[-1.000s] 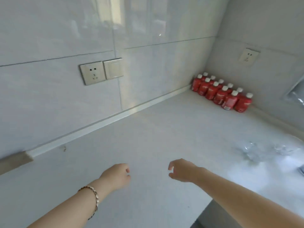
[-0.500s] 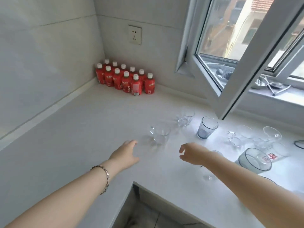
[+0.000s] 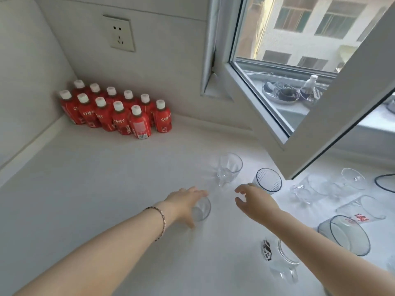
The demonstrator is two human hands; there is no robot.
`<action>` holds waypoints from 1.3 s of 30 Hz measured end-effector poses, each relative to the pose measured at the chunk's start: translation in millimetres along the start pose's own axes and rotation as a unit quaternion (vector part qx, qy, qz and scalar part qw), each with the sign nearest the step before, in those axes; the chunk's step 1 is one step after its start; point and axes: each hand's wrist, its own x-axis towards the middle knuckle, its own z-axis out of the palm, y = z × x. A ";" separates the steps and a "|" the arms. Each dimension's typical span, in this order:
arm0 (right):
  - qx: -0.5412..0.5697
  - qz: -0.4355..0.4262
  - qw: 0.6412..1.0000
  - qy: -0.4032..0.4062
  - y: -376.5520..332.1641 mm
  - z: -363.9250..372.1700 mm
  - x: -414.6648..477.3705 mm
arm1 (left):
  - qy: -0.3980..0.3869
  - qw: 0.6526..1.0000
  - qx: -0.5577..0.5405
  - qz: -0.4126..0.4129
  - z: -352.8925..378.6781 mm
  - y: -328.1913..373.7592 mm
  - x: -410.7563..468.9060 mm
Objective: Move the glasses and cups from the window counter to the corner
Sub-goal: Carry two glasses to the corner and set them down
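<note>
Several glasses and cups stand on the white counter (image 3: pixel 96 189) under the window. My left hand (image 3: pixel 184 202) is wrapped around a small clear glass (image 3: pixel 202 209), fingers over its far side, thumb on the near side. My right hand (image 3: pixel 254 201) hovers open with curled fingers just in front of a blue-rimmed ribbed glass (image 3: pixel 268 181), not touching it. A clear tumbler (image 3: pixel 229 169) stands behind both hands. To the right are a clear mug (image 3: pixel 303 189), a glass with red print (image 3: pixel 361 210) and a large grey-blue glass (image 3: pixel 344 233). A mug with a black logo (image 3: pixel 282 259) is partly hidden under my right forearm.
Several red bottles with white caps (image 3: pixel 115 112) fill the far corner against the walls. The open window sash (image 3: pixel 320 107) juts out over the counter above the glasses. A wall socket (image 3: pixel 119 33) sits above the bottles. Bare counter stretches between the bottles and my hands.
The view swung right from the wall to the window counter. Both hands reached forward; my left hand came onto the small clear glass, and my right hand neared the blue-rimmed glass.
</note>
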 end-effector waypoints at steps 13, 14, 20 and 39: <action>0.008 0.009 1.000 -0.015 -7.5 -4.1 114.4 | 0.201 0.943 -0.186 -0.189 21.5 0.7 -40.4; 0.019 0.007 1.000 -0.011 -7.8 -2.9 116.8 | 0.215 0.933 -0.195 -0.214 22.7 2.4 -48.4; -0.055 -0.146 0.988 -0.022 -23.1 -3.6 97.8 | 0.294 0.842 -0.256 -0.374 46.9 13.8 -108.4; -0.203 -0.621 0.723 -0.222 -233.1 164.9 -282.1 | 0.399 0.484 -0.347 -0.698 293.7 95.5 -471.0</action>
